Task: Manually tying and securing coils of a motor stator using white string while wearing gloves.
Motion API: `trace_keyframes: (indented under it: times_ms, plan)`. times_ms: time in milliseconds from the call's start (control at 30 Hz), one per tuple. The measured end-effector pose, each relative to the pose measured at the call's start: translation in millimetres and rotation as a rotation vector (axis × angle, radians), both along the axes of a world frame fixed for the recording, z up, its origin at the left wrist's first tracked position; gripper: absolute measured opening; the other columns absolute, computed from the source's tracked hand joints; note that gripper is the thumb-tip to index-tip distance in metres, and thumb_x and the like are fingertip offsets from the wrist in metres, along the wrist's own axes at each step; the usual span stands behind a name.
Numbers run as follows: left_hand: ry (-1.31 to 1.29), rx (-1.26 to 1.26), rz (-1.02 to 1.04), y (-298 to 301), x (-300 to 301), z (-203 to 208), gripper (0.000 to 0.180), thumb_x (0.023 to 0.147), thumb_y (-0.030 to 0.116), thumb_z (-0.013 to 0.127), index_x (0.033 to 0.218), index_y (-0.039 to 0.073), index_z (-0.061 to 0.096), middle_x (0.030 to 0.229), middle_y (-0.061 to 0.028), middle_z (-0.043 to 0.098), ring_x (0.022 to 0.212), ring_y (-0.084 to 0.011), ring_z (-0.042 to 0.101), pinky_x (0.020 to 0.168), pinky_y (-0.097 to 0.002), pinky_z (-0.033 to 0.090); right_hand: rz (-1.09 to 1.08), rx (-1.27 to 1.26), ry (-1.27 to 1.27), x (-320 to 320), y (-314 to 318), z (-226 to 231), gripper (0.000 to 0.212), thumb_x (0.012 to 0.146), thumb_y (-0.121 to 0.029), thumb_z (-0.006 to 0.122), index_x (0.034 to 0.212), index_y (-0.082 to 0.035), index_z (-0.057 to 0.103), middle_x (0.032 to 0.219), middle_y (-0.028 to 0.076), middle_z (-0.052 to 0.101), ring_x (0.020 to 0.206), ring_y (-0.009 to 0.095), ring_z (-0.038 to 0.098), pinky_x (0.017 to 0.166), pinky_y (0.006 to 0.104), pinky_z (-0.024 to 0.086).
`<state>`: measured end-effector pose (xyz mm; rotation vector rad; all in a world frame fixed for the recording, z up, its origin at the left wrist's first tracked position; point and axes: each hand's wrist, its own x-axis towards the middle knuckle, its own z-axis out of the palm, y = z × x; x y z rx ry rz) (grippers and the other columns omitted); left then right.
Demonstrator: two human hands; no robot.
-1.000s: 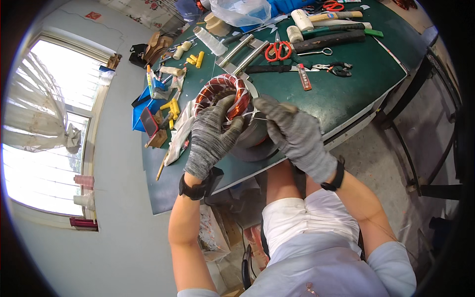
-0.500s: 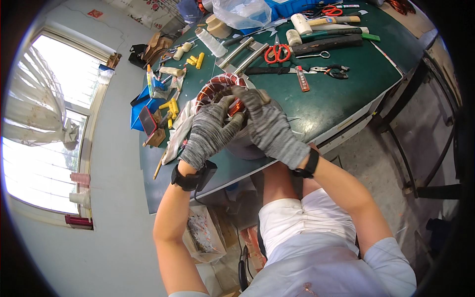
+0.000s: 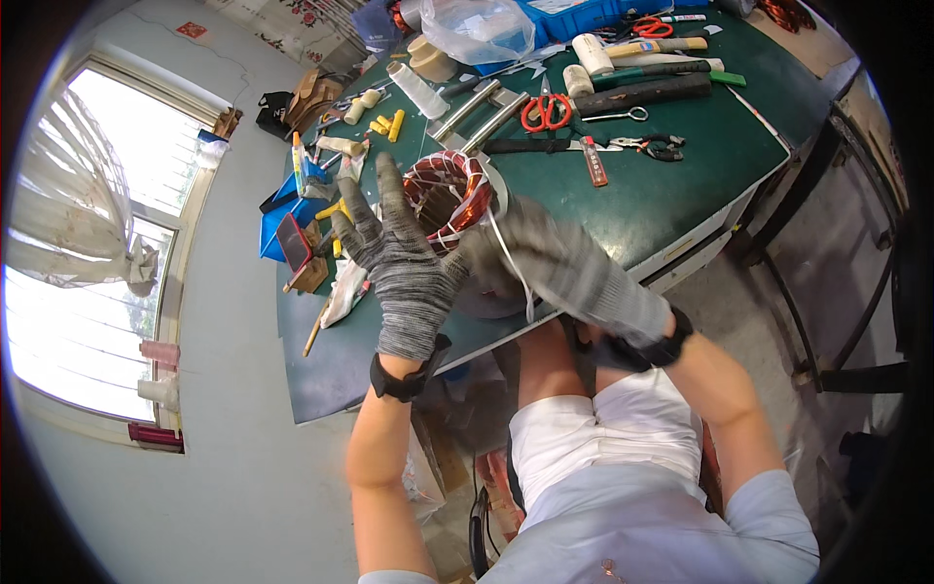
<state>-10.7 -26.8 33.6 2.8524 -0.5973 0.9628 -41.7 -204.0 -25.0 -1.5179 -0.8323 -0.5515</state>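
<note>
A motor stator with copper-wire windings [image 3: 479, 195], bound with white lacing, stands on the green table near its front edge. My left hand [image 3: 404, 263], in a grey knitted glove, is over the stator's left side with its fingers spread and nothing in them. Just right of the stator is my gloved right hand [image 3: 559, 263]; motion smears its fingers, so what they hold cannot be told. A white lacing cord [image 3: 506, 251] runs from the stator's rim past the right hand and down toward the table edge.
Behind the stator lie metal bars [image 3: 494, 122], red-handled scissors [image 3: 546, 112], a red utility knife [image 3: 593, 162], pliers [image 3: 654, 147] and mallets [image 3: 591, 54]. At left are a propped phone [image 3: 293, 242], a blue tray [image 3: 275, 222] and a white thread cone [image 3: 417, 91].
My left hand has lifted off the windings and spread its fingers. The right hand has moved down and right, away from the stator's top. A length of white cord now shows beside it.
</note>
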Motion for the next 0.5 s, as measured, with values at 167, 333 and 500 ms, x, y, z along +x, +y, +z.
trace_keyframes:
  times_ms: [167, 333, 500]
  plan:
    - [-0.226, 0.024, -0.003, -11, -1, -12, 0.097, 0.067, 0.038, 0.072, 0.143, 0.007, 0.022, 0.148, -0.0132, 0.024, 0.139, -0.0355, 0.012, 0.109, -0.0549, 0.003, -0.656, -0.196, -0.618, 62, 42, 26, 0.036, 0.078, -0.016, 0.058, 0.112, -0.005, 0.056, 0.098, 0.013, 0.061, 0.087, 0.028, 0.06, 0.075, 0.0378, 0.048]
    - [0.206, -0.466, -0.327, -4, 6, -34, 0.062, 0.077, 0.014, 0.061, 0.133, 0.005, 0.038, 0.129, -0.0156, 0.048, 0.122, -0.0355, 0.04, 0.105, -0.0465, 0.025, -0.487, -0.651, 0.271, -24, -21, -26, 0.025, 0.086, -0.009, 0.049, 0.11, -0.007, 0.058, 0.106, 0.009, 0.059, 0.1, 0.029, 0.054, 0.09, 0.0369, 0.043]
    - [0.195, -0.229, -0.305, -9, 4, -15, 0.047, 0.078, 0.014, 0.06, 0.123, 0.005, 0.051, 0.112, -0.0174, 0.058, 0.102, -0.0326, 0.056, 0.091, -0.0385, 0.043, -0.602, 0.369, 0.703, -113, -130, -123, 0.022, 0.095, -0.023, 0.051, 0.111, -0.009, 0.058, 0.098, 0.004, 0.059, 0.078, 0.014, 0.059, 0.075, 0.0273, 0.051]
